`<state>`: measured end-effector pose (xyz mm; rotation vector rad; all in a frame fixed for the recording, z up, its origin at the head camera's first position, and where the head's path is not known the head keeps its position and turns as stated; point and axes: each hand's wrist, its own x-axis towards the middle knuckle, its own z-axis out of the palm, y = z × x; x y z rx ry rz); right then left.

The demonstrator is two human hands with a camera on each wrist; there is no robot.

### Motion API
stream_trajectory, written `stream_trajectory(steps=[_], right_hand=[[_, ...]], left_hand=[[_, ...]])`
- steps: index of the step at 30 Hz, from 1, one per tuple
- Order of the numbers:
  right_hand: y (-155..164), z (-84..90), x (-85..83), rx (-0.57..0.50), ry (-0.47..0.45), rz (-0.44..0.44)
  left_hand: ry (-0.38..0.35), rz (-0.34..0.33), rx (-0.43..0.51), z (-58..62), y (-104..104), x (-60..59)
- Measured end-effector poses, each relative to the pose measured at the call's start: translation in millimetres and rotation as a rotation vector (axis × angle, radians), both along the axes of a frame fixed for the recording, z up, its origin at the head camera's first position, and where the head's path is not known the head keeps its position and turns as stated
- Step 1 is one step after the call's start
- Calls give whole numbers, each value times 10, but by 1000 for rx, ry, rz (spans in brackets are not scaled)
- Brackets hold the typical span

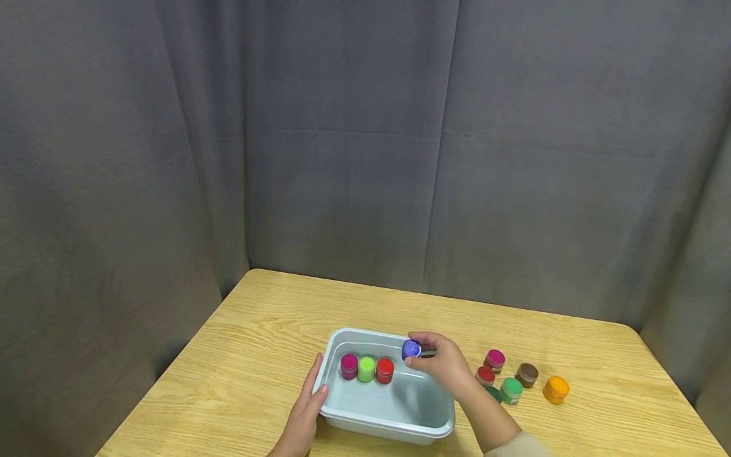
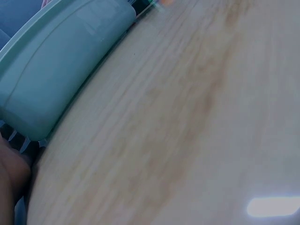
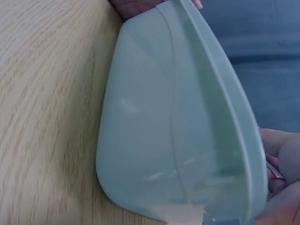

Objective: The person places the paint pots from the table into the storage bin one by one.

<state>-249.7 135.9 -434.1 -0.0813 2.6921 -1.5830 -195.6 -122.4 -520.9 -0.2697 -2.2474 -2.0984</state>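
A pale blue-green plastic tub (image 1: 394,406) stands on the wooden table, its side filling much of the right wrist view. My left hand (image 1: 302,406) grips its left edge, thumb over the rim and fingers along the outside. Above the tub's back right part, my right hand (image 1: 442,365) pinches a small blue paint jar (image 1: 410,350) between thumb and fingers. Inside, along the left half, a purple jar (image 1: 349,367), a lime green jar (image 1: 367,369) and a red jar (image 1: 385,370) stand in a row.
Right of the tub, several more jars stand in a loose group: a magenta jar (image 1: 495,360), a dark red jar (image 1: 485,376), a brown jar (image 1: 527,375), a green jar (image 1: 511,390), a dark green jar (image 1: 493,394) partly behind my forearm, and an orange jar (image 1: 556,389).
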Motion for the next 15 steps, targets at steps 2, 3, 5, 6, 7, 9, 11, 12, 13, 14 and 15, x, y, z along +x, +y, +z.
stream_trajectory(steps=[2,3,5,6,7,9,11,12,13,14,15], right_hand=[[-35,-13,-14,33,3,9],[-50,-19,-23,49,5,15],[-76,-30,-44,82,10,29],[-87,-36,-54,96,10,35],[-97,-40,-64,110,10,41],[-112,-51,-82,133,6,53],[-123,-57,-96,160,-1,60],[-128,-59,-102,174,-6,62],[-133,-58,-107,187,-13,64],[-138,-57,-110,199,-21,65],[-144,-50,-111,211,-28,65]], left_hand=[[-3,-2,1,1,-1,1],[-3,-4,2,1,-1,1],[-6,-8,1,4,-1,1],[-7,-7,-1,5,1,1],[-6,-4,-1,6,2,2],[-8,-3,-1,10,5,5],[-8,1,-4,13,8,7],[-8,3,-4,15,8,8],[-7,4,-4,16,8,9],[-5,4,-6,15,7,8],[-2,4,-8,12,6,6]])
